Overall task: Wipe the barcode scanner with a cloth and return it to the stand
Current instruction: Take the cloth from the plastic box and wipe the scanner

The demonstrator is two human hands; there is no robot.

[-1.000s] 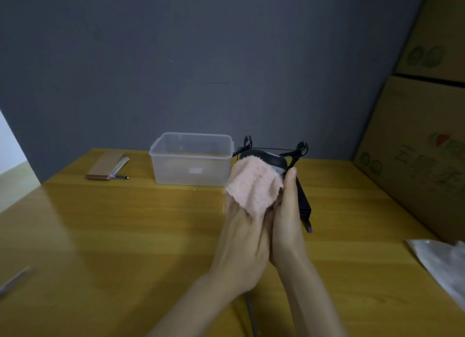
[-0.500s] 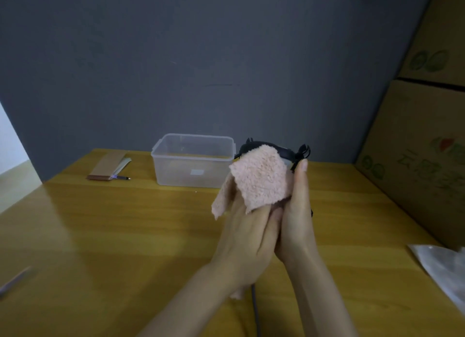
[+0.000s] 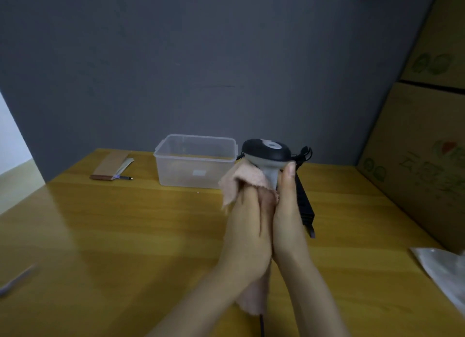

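Behind a yellow wooden table (image 3: pixel 105 236) a dark grey wall (image 3: pixel 201 60) is seen, and stacked cardboard boxes (image 3: pixel 422 160) are ranged along the right side. Above the middle of the table the barcode scanner (image 3: pixel 266 155) is held upright, its black and grey head uppermost and clear of both hands. Its grey handle is gripped by the right hand (image 3: pixel 289 218), with the thumb laid up along the neck. A pink cloth (image 3: pixel 241 180) is wrapped around the handle's left side and is clasped there by the left hand (image 3: pixel 249 231), whose fingers are closed over it; one end of the cloth is bunched just under the scanner head and the other end hangs out below the wrists. The two hands are pressed together, side against side. A clear plastic container (image 3: pixel 196 160) is stood near the wall, just left of the scanner head. A black stand (image 3: pixel 304 201) is partly hidden behind the right hand, and black cable loops (image 3: pixel 305 151) are seen beside the scanner head. At far left a brown notebook (image 3: pixel 110 165) with a pen (image 3: pixel 124 177) is laid near the wall. A crumpled plastic bag (image 3: pixel 442 271) is lying at the right edge.
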